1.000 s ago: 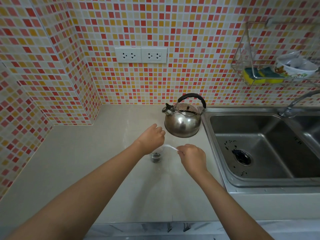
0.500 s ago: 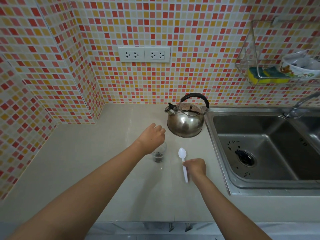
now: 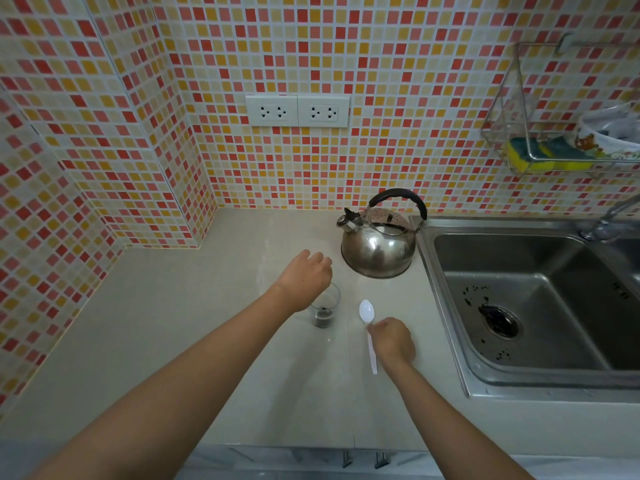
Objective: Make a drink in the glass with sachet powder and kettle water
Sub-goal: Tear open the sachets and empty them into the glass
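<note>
A small clear glass (image 3: 326,306) stands on the beige counter (image 3: 173,323) with a little dark liquid at its bottom. My left hand (image 3: 304,275) rests over its far-left rim, fingers curled down around the top. A white plastic spoon (image 3: 367,311) lies flat on the counter just right of the glass, bowl pointing away from me. My right hand (image 3: 393,341) is closed on the spoon's handle near the neck. A steel kettle (image 3: 379,247) with a black handle stands behind the glass, its spout to the left. No sachet is in view.
A steel sink (image 3: 519,306) opens right of the kettle, with a tap (image 3: 609,220) at its far corner. A wire rack (image 3: 540,154) holding sponges and a bowl hangs on the tiled wall. Two sockets (image 3: 298,110) sit above the counter.
My right hand drew the spoon out of the glass and brought it down onto the counter to the right. The left hand stayed on the glass.
</note>
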A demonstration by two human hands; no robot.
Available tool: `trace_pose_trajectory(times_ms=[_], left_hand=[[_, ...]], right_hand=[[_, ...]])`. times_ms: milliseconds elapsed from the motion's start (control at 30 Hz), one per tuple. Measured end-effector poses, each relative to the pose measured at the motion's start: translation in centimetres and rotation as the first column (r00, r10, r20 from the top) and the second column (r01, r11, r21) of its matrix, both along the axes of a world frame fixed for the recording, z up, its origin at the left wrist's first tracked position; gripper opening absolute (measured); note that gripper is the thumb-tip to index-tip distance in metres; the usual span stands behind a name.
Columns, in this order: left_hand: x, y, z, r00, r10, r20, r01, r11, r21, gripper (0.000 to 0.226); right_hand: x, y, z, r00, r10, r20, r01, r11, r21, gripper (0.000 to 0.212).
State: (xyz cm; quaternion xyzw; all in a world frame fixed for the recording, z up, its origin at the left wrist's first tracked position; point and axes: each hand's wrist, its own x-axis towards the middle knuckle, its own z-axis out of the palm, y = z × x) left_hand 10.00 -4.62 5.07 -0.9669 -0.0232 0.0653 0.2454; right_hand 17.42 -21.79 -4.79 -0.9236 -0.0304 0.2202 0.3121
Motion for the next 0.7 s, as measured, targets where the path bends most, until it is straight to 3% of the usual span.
trace_pose_trajectory(times_ms=[100, 167, 267, 333, 533, 633, 700], left_hand=[[0.2, 0.5, -0.6, 0.991, 0.104, 0.083, -0.091, 0.986, -0.143, 0.039], [0.2, 0.6, -0.8, 0.956, 0.257, 0.144, -0.195, 0.918, -0.344, 0.053], [-0.1, 0.3, -0.7, 0.842, 0.498, 0.208, -0.237, 0.687, -0.687, 0.070], [-0.4, -0.2, -0.6, 0.769, 0.598, 0.227, -0.190, 0.552, -0.812, 0.073], [-0.9, -0.7, -0.2, 0.622, 0.768, 0.155, -0.036, 0.225, -0.974, 0.068], [-1.2, 0.1, -0.2, 0.588, 0.809, 0.022, 0.095, -0.042, -0.995, 0.041], [-1.4, 0.8, -0.2, 0.603, 0.798, -0.024, 0.147, -0.141, -0.979, 0.022]], right_hand=[[0.0, 0.4, 1.1, 0.989, -0.011, 0.150, -0.001, 0.997, 0.083, 0.029], [0.1, 1.2, 2.6, 0.978, 0.014, 0.210, -0.064, 0.970, 0.235, 0.036], [0.3, 3.0, 5.8, 0.977, 0.097, 0.191, -0.171, 0.893, 0.416, 0.032], [0.3, 4.2, 7.7, 0.971, 0.183, 0.153, -0.235, 0.840, 0.490, 0.025], [1.3, 6.2, 9.7, 0.950, 0.273, 0.149, -0.310, 0.796, 0.519, 0.010], [2.0, 6.4, 10.1, 0.931, 0.307, 0.199, -0.365, 0.801, 0.474, 0.009], [2.3, 6.3, 10.3, 0.911, 0.333, 0.242, -0.409, 0.801, 0.436, 0.009]])
